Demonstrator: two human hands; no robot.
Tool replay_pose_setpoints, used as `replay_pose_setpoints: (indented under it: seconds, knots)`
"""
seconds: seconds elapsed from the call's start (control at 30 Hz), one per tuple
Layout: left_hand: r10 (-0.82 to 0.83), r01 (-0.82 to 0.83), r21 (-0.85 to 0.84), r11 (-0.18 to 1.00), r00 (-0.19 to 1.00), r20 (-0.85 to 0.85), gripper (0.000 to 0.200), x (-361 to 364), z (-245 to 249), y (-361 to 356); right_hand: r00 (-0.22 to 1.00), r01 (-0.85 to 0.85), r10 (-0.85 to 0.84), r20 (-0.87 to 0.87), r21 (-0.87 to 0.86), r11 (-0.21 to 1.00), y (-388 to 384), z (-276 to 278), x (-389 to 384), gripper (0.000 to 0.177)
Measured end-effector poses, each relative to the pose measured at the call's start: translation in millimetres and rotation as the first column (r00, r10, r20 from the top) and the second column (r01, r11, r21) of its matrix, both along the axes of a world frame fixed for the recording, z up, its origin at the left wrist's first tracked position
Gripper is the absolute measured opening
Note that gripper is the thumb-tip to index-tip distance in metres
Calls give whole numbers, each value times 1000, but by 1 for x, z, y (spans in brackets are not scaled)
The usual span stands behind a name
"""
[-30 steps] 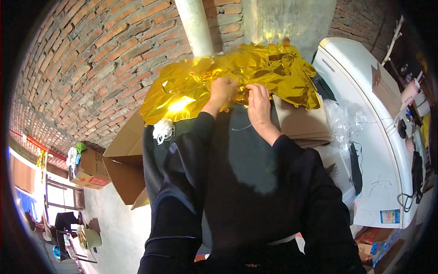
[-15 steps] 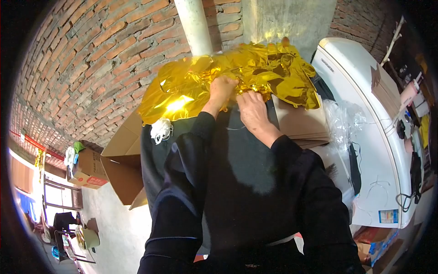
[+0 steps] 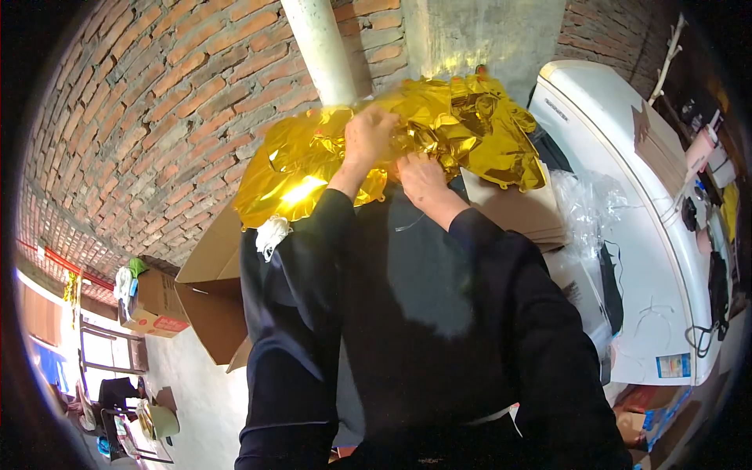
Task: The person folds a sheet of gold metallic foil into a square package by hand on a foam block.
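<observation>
Crumpled shiny gold foil (image 3: 478, 117) with small tabs along its edge is spread over the far end of a black cloth surface (image 3: 407, 329). My left hand (image 3: 368, 139) is raised at the middle of the foil, its fingers bent together and pinching; what lies between the fingertips is hidden. Just to the right and nearer, my right hand (image 3: 423, 180) has curled fingers closed on the foil's near edge. A thin pale thread (image 3: 409, 225) lies below it. A bundle of white string (image 3: 272, 235) rests at the left edge of the foil.
Flat brown cardboard (image 3: 513, 207) and clear plastic wrap (image 3: 591, 207) lie at the right, beside a white appliance (image 3: 619, 172). An open cardboard box (image 3: 211, 290) stands at the left. Behind are a brick wall (image 3: 172, 102) and a white pipe (image 3: 317, 51).
My left hand has risen up and left across the foil. My right hand has shifted slightly left. The foil's middle has bunched differently, and the view has tilted a little.
</observation>
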State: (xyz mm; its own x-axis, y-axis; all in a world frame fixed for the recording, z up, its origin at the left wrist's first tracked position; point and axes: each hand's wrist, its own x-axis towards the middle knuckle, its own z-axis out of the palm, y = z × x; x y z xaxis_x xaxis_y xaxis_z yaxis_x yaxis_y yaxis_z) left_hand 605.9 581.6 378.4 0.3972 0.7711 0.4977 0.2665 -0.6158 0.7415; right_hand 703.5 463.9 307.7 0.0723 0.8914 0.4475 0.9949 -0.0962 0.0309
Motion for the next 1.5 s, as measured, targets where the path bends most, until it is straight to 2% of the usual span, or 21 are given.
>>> replay_pose_setpoints:
  seconds: [0.07, 0.2, 0.27, 0.3, 0.37, 0.43, 0.47, 0.5, 0.57, 0.67, 0.73, 0.77, 0.87, 0.93, 1.07, 1.2, 1.27, 1.33, 1.4, 1.47, 1.5]
  knots:
    - [-12, 10, 16, 1000, 995, 95, 29, 1, 6, 12, 998, -33, 30, 49, 47, 998, 10, -6, 4, 17]
    - [-51, 52, -84, 995, 999, 14, 28, -3, 29, 8, 974, -82, 74, 213, 28, 996, 16, 8, 9, 25]
    - [-70, 69, -50, 996, 997, -15, 30, -2, 25, 14, 955, -100, 99, 280, -8, 995, 18, 15, 8, 26]
    - [-79, 78, -34, 996, 996, -29, 30, -2, 27, 13, 978, -63, 73, 195, -59, 996, 23, 12, 8, 27]
    - [-50, 75, 113, 991, 976, -210, 29, -5, 28, 8, 1000, -3, 8, 28, -170, 985, 32, 7, 8, 30]
    - [-11, 85, 178, 980, 925, -379, 32, -9, 30, 6, 993, 108, -114, -33, -146, 983, 21, 5, 2, 33]
    - [-2, 114, 251, 961, 913, -409, 32, -9, 32, 9, 983, 163, -173, -65, -137, 977, 17, 5, -1, 35]
    - [11, 146, 322, 936, 898, -439, 31, -10, 34, 16, 976, 137, -177, -127, -277, 951, 23, 6, 1, 39]
    - [84, 126, 397, 909, 878, -472, 26, -7, 37, 29, 971, 131, -179, -158, -271, 953, 24, 0, 1, 40]
    - [96, 2, 431, 903, 974, -205, 25, -13, 63, 37, 963, 119, -175, -205, -258, 959, 23, -5, -1, 40]
    - [95, -69, 249, 966, 991, -94, 30, -21, 99, 23, 958, 124, -173, -228, -215, 969, 20, -6, -5, 40]
    - [150, -123, 251, 960, 985, -90, 33, -27, 113, 24, 969, 149, -190, -157, -241, 959, 19, -5, -5, 42]
    - [222, -202, 318, 926, 975, -28, 32, -51, 142, 60, 964, 133, -170, -206, -181, 974, 27, -20, -3, 39]
    - [142, -163, 80, 983, 966, 218, 28, -67, 176, 37, 967, 147, -181, -181, -183, 972, 27, -21, -4, 38]
    - [8, -88, 232, 969, 946, 325, 33, -118, 229, 94, 971, 166, -188, -145, -151, 975, 24, -20, -6, 36]
    - [32, -183, 377, 908, 927, 373, 51, -193, 303, 143, 965, 134, -161, -208, -137, 982, 26, -22, -3, 35]
    - [59, -197, 428, 882, 947, 315, 58, -229, 344, 138, 965, 144, -167, -202, -126, 982, 30, -27, -2, 36]
    - [215, -417, 502, 758, 886, 412, 57, -259, 384, 132, 965, 136, -167, -203, -159, 978, 28, -23, -2, 39]
    - [174, -368, 482, 795, 900, 401, 57, -292, 419, 118, 961, 133, -173, -216, -188, 973, 26, -18, -2, 41]
    - [93, -360, 410, 838, 835, 542, 59, -285, 422, 67, 960, 125, -170, -224, -202, 971, 26, -15, -3, 42]
    - [15, -243, 450, 859, 891, 453, 62, -292, 427, 59, 960, 124, -172, -220, -219, 968, 26, -13, -3, 42]
